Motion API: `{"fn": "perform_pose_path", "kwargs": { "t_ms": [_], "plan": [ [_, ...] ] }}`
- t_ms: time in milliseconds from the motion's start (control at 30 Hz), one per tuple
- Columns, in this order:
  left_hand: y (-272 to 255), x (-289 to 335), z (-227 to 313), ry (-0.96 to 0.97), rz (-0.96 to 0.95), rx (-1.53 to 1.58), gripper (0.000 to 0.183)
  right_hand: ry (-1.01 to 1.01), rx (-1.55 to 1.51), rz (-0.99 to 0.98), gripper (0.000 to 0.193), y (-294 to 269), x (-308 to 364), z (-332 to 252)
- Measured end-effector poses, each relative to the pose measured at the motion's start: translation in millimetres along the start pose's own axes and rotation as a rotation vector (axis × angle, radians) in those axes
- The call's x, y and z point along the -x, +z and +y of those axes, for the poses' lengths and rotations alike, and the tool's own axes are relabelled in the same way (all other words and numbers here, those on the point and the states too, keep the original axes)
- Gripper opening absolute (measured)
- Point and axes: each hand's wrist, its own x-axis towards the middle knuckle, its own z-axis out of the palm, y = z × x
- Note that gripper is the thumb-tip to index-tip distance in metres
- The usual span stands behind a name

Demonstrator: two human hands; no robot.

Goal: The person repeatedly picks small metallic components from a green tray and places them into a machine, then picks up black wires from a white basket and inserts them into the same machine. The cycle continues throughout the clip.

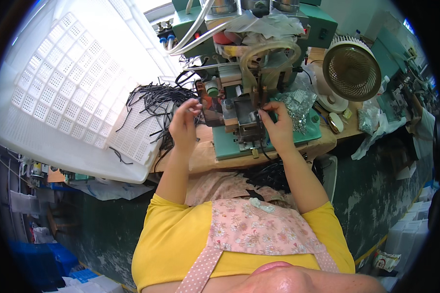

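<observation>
Head view: A worker's left hand curls, fingertips nearly together, just beside a dark glossy panel; the right hand pinches loosely at the machine's metal block, any held piece indiscernible. Black strips lie heaped at left; light, steady fingertips would likely serve best.

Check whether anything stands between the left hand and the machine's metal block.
Yes: a dark, glossy panel stands just right of the left hand, between it and the metal block.
</observation>
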Motion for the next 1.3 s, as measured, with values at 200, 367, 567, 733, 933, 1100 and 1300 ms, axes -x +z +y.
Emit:
{"fn": "perform_pose_path", "kwargs": {
  "t_ms": [200,367,567,733,933,1100,1300],
  "plan": [
    [58.8,29.5,68.0,0.612,-0.31,-0.239,0.026,-0.054,0.041,-0.011,0.019,0.0,-3.7,-5.2],
    [85.6,36.7,59.9,0.636,-0.336,-0.192,0.022,-0.254,0.387,0.209,0.018,-53.3,-9.1,25.7],
    [87.4,41.2,53.1,0.612,-0.338,-0.198,0.02,0.05,0.596,0.064,0.018,-95.6,-1.7,106.5],
    [89.4,39.8,55.0,0.653,-0.271,-0.182,0.022,-0.18,0.888,0.006,0.017,-76.6,5.2,118.0],
    [58.4,44.5,31.7,0.562,-0.298,-0.279,0.033,-0.215,0.766,0.069,0.016,-72.6,2.2,115.5],
    [-2.8,16.8,-73.7,0.053,-0.116,-0.743,0.02,-0.235,0.607,0.158,0.019,-72.7,6.3,122.9],
    [-26.6,-0.5,-162.0,-0.168,-0.353,-1.434,0.033,-0.2,0.586,0.166,0.017,-73.4,7.1,123.1]
  ]
}}
